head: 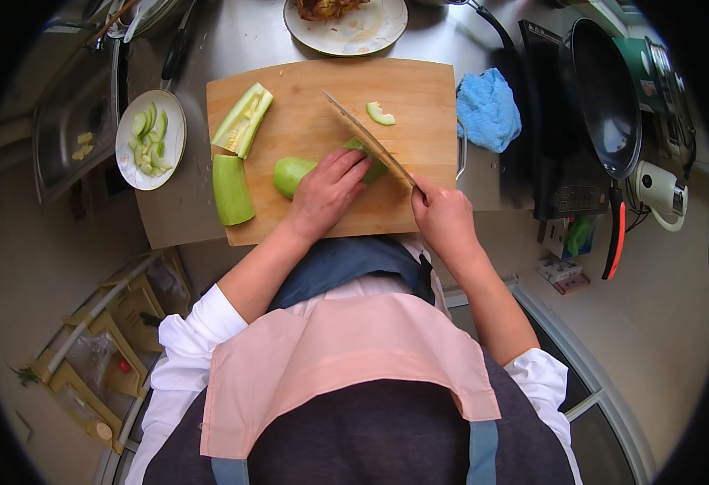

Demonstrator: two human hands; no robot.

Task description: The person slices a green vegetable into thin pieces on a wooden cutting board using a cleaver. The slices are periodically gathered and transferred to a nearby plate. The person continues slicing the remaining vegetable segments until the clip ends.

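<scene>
My left hand (330, 191) presses a length of pale green gourd (294, 174) flat on the wooden cutting board (306, 109), fingertips close beside the blade. In my right hand (445, 212) is the handle of a kitchen knife (371, 138), its blade slanting up and left across the gourd's right end. The blade hides part of that end. One cut slice (381, 114) lies beyond the knife on the board. At the board's left edge rest a gourd piece with its seedy core facing up (243, 120) and another piece skin side up (232, 189).
Left of the board stands a white plate (125, 159) of gourd slices, beside a steel sink (75, 121) holding scraps. Behind it is a plate (354, 42) with browned food. To the right are a blue cloth (489, 110), a black induction cooker (563, 197) and a frying pan (603, 97).
</scene>
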